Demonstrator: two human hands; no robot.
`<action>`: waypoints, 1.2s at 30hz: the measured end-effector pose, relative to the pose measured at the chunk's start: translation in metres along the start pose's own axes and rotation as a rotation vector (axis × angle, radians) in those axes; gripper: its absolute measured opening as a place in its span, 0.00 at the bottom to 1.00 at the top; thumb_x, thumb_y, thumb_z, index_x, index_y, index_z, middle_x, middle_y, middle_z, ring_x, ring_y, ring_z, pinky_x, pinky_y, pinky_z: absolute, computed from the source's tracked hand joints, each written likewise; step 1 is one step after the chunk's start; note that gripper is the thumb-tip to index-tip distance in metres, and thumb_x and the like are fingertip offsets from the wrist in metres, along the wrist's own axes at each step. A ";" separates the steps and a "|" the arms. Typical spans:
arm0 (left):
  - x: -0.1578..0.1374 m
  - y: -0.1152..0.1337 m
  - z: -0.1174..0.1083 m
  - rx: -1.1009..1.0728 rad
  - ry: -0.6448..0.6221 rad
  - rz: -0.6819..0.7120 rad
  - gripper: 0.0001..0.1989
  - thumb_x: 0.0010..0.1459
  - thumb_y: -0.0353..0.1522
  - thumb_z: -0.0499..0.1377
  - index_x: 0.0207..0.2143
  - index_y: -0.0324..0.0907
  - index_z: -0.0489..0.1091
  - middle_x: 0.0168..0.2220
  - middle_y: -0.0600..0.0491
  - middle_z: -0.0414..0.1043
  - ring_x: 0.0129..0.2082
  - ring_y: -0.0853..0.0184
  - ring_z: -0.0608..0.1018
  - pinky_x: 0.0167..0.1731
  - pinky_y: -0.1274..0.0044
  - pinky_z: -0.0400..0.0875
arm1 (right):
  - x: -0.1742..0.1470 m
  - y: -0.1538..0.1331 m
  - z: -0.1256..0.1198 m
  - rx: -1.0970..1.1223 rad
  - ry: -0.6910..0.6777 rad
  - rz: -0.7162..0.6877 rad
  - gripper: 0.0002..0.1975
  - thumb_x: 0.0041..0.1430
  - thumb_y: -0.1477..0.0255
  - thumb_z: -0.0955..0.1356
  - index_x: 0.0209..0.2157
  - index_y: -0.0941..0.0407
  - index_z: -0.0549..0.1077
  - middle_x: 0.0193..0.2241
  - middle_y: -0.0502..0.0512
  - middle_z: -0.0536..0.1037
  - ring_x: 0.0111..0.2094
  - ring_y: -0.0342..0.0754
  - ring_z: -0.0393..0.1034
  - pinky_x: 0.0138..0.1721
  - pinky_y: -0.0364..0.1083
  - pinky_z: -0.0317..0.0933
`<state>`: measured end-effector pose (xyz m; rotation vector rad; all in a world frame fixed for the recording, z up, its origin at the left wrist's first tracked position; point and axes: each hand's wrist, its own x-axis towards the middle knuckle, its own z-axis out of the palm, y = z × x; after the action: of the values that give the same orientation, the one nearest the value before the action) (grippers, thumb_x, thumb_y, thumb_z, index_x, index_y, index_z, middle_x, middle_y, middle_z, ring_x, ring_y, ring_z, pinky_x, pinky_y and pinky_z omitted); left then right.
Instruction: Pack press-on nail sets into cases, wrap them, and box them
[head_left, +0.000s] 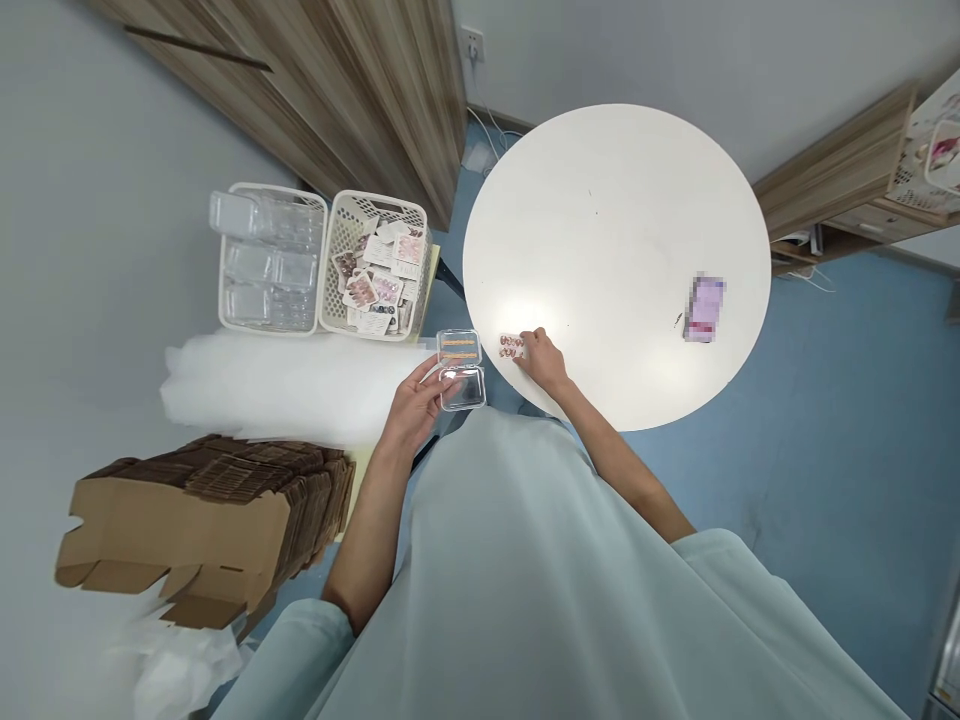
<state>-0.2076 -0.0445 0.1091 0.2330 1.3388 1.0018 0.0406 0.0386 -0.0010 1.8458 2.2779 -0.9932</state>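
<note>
Hands at the round bench (615,200)

Left hand (415,402) grips an open clear case (460,370); right hand (541,358) pinches a nail card (511,346) lying on the bench's near-left edge.

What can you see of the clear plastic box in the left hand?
The box is a small hinged case of clear plastic, lying open with both halves spread flat. The far half shows orange strips inside; the near half looks empty. The left hand holds it by the near half, off the edge of the round white table, with nothing else touching it.
</note>
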 end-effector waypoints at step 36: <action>0.026 -0.006 0.118 0.035 -0.545 -0.135 0.38 0.57 0.26 0.71 0.69 0.42 0.66 0.60 0.41 0.78 0.62 0.54 0.79 0.70 0.58 0.65 | -0.114 0.014 -0.130 0.688 0.286 -0.045 0.17 0.68 0.52 0.69 0.46 0.50 0.67 0.40 0.50 0.80 0.24 0.43 0.71 0.32 0.45 0.63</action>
<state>-0.1035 0.0165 0.1195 0.4048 0.8611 0.7307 0.1313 0.0068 0.1434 2.3028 2.3100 -1.8032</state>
